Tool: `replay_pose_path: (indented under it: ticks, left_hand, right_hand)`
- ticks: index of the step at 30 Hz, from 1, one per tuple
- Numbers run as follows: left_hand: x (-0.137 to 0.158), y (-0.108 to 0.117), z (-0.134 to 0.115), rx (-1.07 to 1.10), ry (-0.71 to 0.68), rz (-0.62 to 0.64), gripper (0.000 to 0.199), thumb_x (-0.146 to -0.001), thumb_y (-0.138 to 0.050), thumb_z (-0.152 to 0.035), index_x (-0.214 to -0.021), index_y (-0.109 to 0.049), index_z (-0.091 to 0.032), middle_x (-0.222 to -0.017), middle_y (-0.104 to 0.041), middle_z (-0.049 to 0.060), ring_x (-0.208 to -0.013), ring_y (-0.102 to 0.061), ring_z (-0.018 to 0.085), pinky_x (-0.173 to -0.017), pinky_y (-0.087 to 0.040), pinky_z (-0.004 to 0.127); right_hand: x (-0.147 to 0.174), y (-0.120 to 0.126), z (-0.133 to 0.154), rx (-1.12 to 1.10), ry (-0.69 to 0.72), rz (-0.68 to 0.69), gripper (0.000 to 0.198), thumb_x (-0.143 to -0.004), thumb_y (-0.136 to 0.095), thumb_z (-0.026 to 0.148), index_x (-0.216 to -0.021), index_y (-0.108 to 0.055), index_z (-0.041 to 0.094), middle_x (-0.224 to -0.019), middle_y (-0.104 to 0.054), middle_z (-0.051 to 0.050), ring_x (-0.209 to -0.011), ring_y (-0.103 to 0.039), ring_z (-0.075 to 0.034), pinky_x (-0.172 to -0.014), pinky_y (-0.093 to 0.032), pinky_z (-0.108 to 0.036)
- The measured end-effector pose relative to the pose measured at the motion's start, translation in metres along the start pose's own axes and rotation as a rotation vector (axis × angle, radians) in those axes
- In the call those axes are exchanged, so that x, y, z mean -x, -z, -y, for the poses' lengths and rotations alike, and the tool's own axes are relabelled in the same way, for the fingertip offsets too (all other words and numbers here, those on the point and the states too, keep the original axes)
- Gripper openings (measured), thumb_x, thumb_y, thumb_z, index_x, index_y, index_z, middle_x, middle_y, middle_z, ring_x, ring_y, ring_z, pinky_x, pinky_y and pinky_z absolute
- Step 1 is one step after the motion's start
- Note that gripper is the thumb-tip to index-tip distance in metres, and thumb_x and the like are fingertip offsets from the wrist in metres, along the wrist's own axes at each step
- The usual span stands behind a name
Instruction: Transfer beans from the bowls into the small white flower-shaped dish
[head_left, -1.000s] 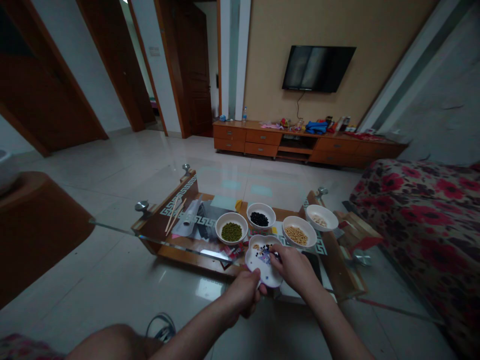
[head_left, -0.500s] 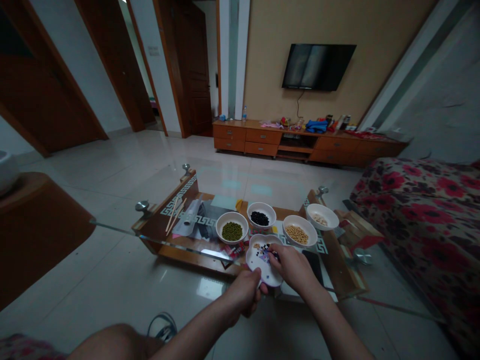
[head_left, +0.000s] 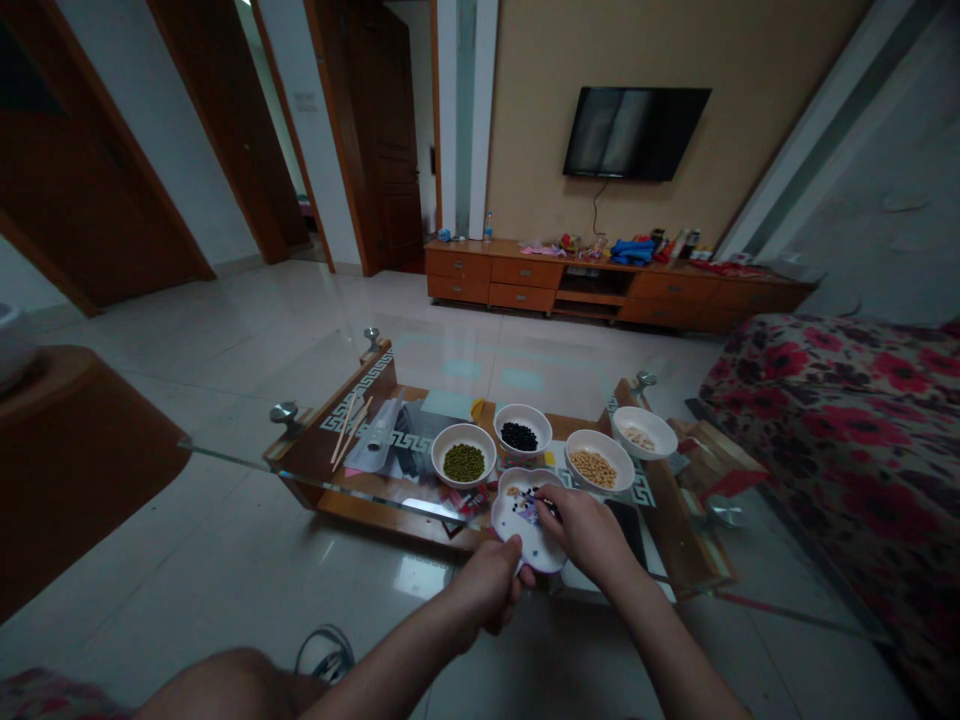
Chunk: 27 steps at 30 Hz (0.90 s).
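My left hand (head_left: pixel 489 585) is closed on the near edge of a white scalloped plate (head_left: pixel 538 550) with a purple pattern. A few black beans and some pale tan ones lie toward the plate's far side. Over them, my right hand (head_left: pixel 589 525) is closed in a pinch; what its fingertips hold is too small to make out. Beyond the plate stand white bowls: one of green mung beans (head_left: pixel 463 462), one of black beans (head_left: pixel 519 436), one of yellow soybeans (head_left: pixel 594 468), and one with pale pieces (head_left: pixel 639 438) at the far right.
The bowls stand on a glass-topped coffee table (head_left: pixel 420 520). Chopsticks (head_left: pixel 351 432) and a clear plastic roll (head_left: pixel 384 430) appear at its left. A flowered sofa (head_left: pixel 847 420) is on the right. Behind are a low cabinet (head_left: pixel 525 275) and a wall television (head_left: pixel 637 135).
My right fingertips have shifted very slightly over the beans on the plate. My left hand and the bowls stay where they were.
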<state>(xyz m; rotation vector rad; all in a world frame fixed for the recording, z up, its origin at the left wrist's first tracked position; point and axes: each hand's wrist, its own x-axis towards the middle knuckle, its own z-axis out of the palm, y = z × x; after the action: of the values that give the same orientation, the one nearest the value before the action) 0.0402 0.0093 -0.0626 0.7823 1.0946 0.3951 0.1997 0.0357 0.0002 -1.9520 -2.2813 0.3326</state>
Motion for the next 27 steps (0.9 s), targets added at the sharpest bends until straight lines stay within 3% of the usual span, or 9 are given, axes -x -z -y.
replay_pose_path:
  ticks: [5,10,15,20,27]
  left_hand:
    - [-0.001,0.000,0.001,0.001,0.002,-0.004,0.048,-0.094,-0.023,-0.050,-0.070,-0.051,-0.019,-0.039,-0.033,-0.008,-0.025,-0.023,0.008,-0.031,-0.014,0.018]
    - [-0.001,0.001,0.001,-0.007,-0.007,0.002,0.049,-0.093,-0.024,-0.053,-0.070,-0.051,-0.019,-0.040,-0.034,-0.008,-0.025,-0.023,0.007,-0.033,-0.015,0.018]
    - [0.002,0.001,-0.002,-0.003,0.012,0.020,0.050,-0.093,-0.024,-0.056,-0.071,-0.051,-0.019,-0.042,-0.033,-0.008,-0.026,-0.021,0.006,-0.036,-0.014,0.018]
    - [0.006,0.000,-0.006,-0.001,0.029,0.011,0.049,-0.094,-0.023,-0.054,-0.072,-0.051,-0.019,-0.043,-0.034,-0.008,-0.026,-0.021,0.006,-0.036,-0.013,0.019]
    - [0.006,-0.001,-0.006,-0.009,0.030,0.006,0.049,-0.095,-0.022,-0.052,-0.073,-0.050,-0.019,-0.041,-0.033,-0.009,-0.026,-0.021,0.007,-0.035,-0.012,0.018]
  right_hand:
    - [0.003,0.006,-0.001,-0.032,-0.010,-0.247,0.030,-0.093,-0.040,0.034,-0.109,-0.064,0.028,-0.098,-0.072,-0.002,-0.086,-0.066,-0.016,-0.068,-0.040,-0.024]
    - [0.005,0.013,-0.006,0.063,-0.247,-0.461,0.030,-0.092,-0.044,0.037,-0.105,-0.067,0.024,-0.091,-0.073,-0.005,-0.073,-0.066,-0.016,-0.059,-0.035,-0.024]
    - [0.009,0.023,-0.013,0.198,-0.433,-0.529,0.031,-0.093,-0.042,0.036,-0.108,-0.066,0.024,-0.087,-0.073,-0.007,-0.061,-0.062,-0.015,-0.052,-0.027,-0.025]
    - [0.011,0.031,-0.019,0.255,-0.609,-0.503,0.035,-0.093,-0.040,0.038,-0.107,-0.068,0.023,-0.079,-0.070,-0.010,-0.058,-0.060,-0.017,-0.055,-0.033,-0.026]
    - [0.011,0.028,-0.015,0.203,-0.566,-0.490,0.037,-0.093,-0.038,0.042,-0.110,-0.066,0.023,-0.075,-0.069,-0.009,-0.058,-0.059,-0.017,-0.054,-0.033,-0.025]
